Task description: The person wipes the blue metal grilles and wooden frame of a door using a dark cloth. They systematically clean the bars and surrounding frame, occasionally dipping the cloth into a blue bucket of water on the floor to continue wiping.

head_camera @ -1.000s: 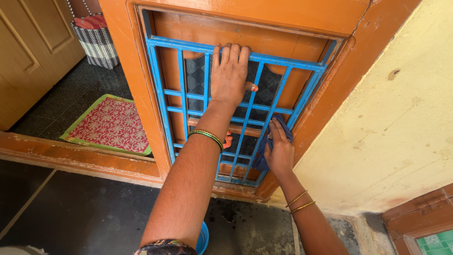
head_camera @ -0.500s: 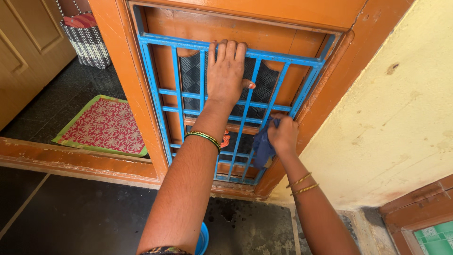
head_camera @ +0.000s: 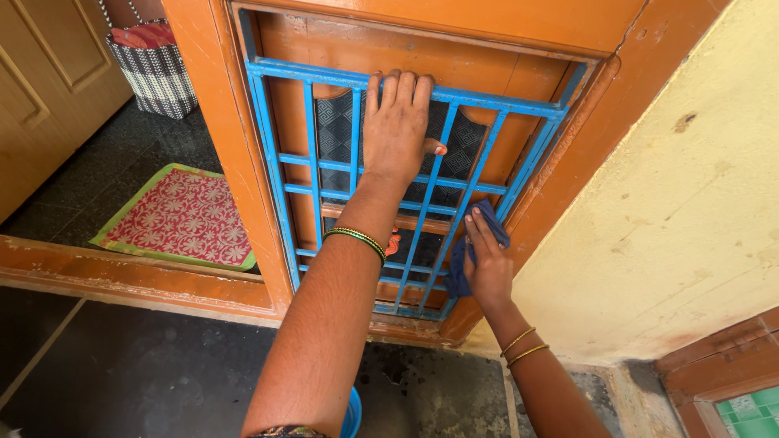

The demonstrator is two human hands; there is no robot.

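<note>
A dark blue cloth point(head_camera: 466, 251) lies pressed against the lower right bars of the blue window grille point(head_camera: 284, 174), set in an orange wooden frame point(head_camera: 219, 138). The right hand point(head_camera: 489, 264) holds it there, fingers point(head_camera: 479, 227) stretched flat over the cloth (two thin gold bangles at the wrist). The left hand point(head_camera: 398, 126) rests higher up, fingers spread and hooked over the grille's top bar. Down left, a red patterned mat point(head_camera: 182, 217) lies on the dark floor point(head_camera: 146, 365), near a striped bag point(head_camera: 158, 69).
</note>
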